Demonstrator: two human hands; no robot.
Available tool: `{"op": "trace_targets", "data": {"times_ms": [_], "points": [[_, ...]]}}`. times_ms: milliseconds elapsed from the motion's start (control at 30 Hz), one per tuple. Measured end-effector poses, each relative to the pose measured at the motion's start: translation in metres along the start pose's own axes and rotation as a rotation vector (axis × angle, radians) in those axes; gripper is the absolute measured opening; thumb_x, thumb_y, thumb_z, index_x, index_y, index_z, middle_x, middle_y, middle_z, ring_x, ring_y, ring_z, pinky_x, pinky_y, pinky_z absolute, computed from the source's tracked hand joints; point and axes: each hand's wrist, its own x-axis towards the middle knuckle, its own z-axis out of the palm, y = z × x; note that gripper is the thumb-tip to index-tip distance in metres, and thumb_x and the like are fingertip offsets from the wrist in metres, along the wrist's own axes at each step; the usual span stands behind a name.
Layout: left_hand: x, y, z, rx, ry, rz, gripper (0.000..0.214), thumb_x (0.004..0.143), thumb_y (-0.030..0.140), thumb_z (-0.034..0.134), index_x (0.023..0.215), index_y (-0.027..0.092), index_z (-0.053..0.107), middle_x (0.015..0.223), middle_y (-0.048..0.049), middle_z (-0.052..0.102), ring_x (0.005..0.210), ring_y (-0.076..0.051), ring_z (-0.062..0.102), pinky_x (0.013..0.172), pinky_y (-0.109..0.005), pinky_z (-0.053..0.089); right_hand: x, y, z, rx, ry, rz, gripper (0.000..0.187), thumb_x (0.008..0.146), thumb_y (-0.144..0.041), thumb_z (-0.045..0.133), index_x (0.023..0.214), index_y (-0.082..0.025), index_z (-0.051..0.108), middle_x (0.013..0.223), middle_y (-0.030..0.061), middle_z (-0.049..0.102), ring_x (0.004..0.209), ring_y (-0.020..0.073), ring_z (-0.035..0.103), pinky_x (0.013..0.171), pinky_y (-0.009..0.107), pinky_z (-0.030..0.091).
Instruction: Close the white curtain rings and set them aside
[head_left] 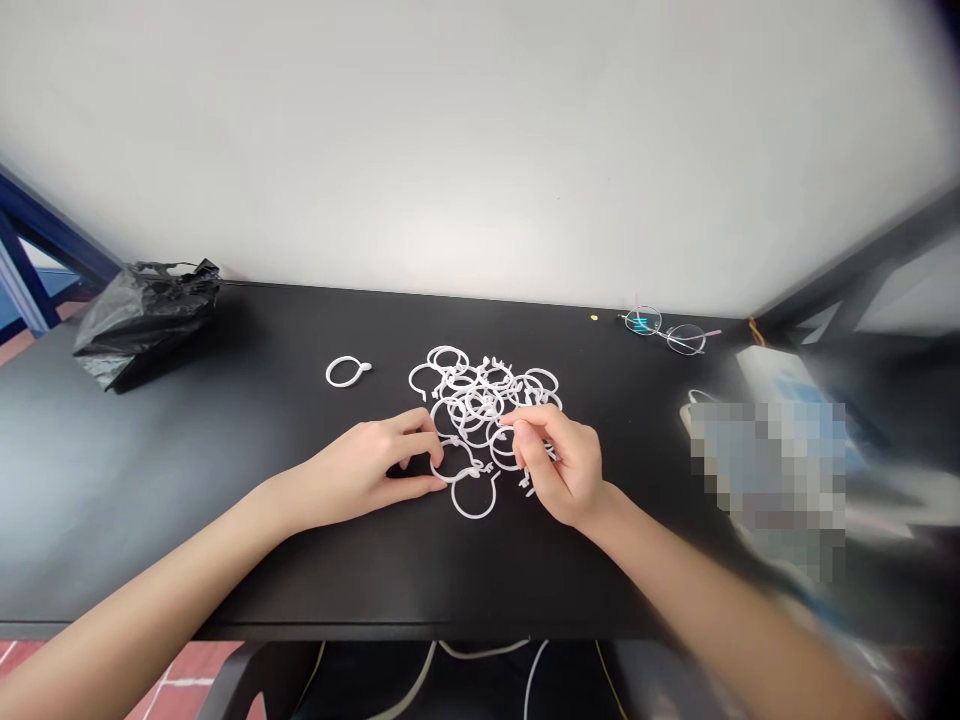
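Note:
A heap of white plastic rings point(484, 395) lies in the middle of a black table point(225, 480). My left hand point(375, 468) rests at the heap's near left edge, thumb and fingers pinched on a white ring point(450, 470). My right hand point(559, 460) is at the heap's near right edge, its fingertips pressed together on another ring from the heap. One ring point(474, 495) lies between the hands, close to the table's front. A single ring point(346, 371) lies apart, left of the heap.
A crumpled black plastic bag point(142, 318) sits at the far left. A pair of glasses point(666, 331) lies at the back right by the white wall. A blurred-out object point(765, 465) and a white box point(787, 380) are at the right. Cables hang below the front edge.

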Motion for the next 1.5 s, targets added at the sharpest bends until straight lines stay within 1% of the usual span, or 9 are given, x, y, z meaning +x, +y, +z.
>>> {"op": "trace_targets", "data": {"times_ms": [133,300,433,600,700,800,900,1067,1500], "points": [[0.001,0.003,-0.007,-0.216,0.004,-0.022,0.018,0.092,0.038,0.057,0.091,0.02,0.061,0.107,-0.0048,0.057,0.08,-0.012,0.057,0.059,-0.02,0.047,0.002,0.0,-0.001,-0.012,-0.022,0.011,0.014,0.096,-0.016,0.045,0.095,-0.019,0.058,0.057,-0.0058,0.05,0.045,0.0067,0.048,0.045,0.019,0.041],[0.001,0.01,-0.008,-0.385,0.061,-0.022,0.015,0.09,0.033,0.062,0.089,0.018,0.061,0.109,-0.0059,0.059,0.084,-0.013,0.059,0.061,-0.02,0.051,0.003,-0.001,0.001,-0.016,-0.165,-0.021,0.018,0.086,-0.029,0.066,0.099,-0.018,0.063,0.07,0.0001,0.065,0.053,0.0096,0.059,0.051,0.021,0.051],[0.001,0.011,-0.002,-0.446,0.195,0.001,0.014,0.086,0.03,0.066,0.088,0.017,0.061,0.112,-0.0073,0.058,0.088,-0.014,0.06,0.061,-0.021,0.054,0.002,-0.005,0.006,0.043,-0.073,-0.045,0.006,0.088,-0.021,0.064,0.092,-0.018,0.068,0.07,0.0018,0.068,0.057,0.0109,0.063,0.053,0.022,0.055],[0.001,0.01,0.003,-0.536,0.215,-0.031,0.045,0.082,0.03,0.071,0.123,0.021,0.053,0.106,-0.0068,0.062,0.084,-0.015,0.06,0.06,-0.024,0.057,0.0,-0.008,0.012,0.113,-0.023,-0.039,0.007,0.087,-0.016,0.066,0.091,-0.018,0.071,0.074,0.0033,0.072,0.062,0.0131,0.067,0.055,0.024,0.057],[0.001,0.009,0.004,-0.573,0.178,-0.037,0.041,0.083,0.031,0.071,0.12,0.02,0.058,0.1,-0.0056,0.063,0.083,-0.015,0.061,0.064,-0.026,0.058,0.0,-0.008,0.012,0.122,-0.03,-0.051,0.009,0.088,-0.017,0.065,0.093,-0.019,0.071,0.077,0.0036,0.073,0.064,0.0139,0.068,0.056,0.025,0.057],[0.002,0.008,0.005,-0.614,0.239,-0.021,0.037,0.081,0.031,0.073,0.114,0.019,0.061,0.098,-0.005,0.063,0.082,-0.015,0.06,0.065,-0.026,0.058,0.0,-0.008,0.01,0.11,-0.074,-0.022,0.008,0.089,-0.019,0.063,0.097,-0.018,0.068,0.082,0.004,0.073,0.069,0.0142,0.069,0.06,0.025,0.058],[0.002,0.007,0.006,-0.648,0.316,0.006,0.037,0.076,0.028,0.078,0.109,0.019,0.064,0.096,-0.0041,0.062,0.08,-0.014,0.059,0.064,-0.024,0.057,0.002,-0.008,0.007,0.035,-0.161,-0.018,0.006,0.094,-0.02,0.056,0.091,-0.018,0.06,0.075,0.0016,0.067,0.063,0.0117,0.062,0.057,0.023,0.052],[0.002,0.007,0.005,-0.736,0.296,0.015,0.033,0.069,0.021,0.082,0.098,0.017,0.066,0.083,0.0001,0.06,0.071,-0.011,0.056,0.057,-0.02,0.053,0.003,-0.011,0.007,-0.067,-0.31,-0.102,0.02,0.1,-0.02,0.038,0.083,-0.02,0.048,0.066,-0.0019,0.052,0.054,0.0105,0.045,0.051,0.023,0.04],[0.002,0.011,0.002,-0.793,0.267,0.018,0.03,0.068,0.019,0.082,0.093,0.016,0.066,0.082,-0.0006,0.064,0.066,-0.01,0.058,0.063,-0.025,0.056,0.002,-0.012,0.005,-0.004,-0.397,-0.055,0.019,0.1,-0.02,0.036,0.082,-0.021,0.042,0.069,-0.0024,0.043,0.056,0.0109,0.039,0.051,0.023,0.035]]}}
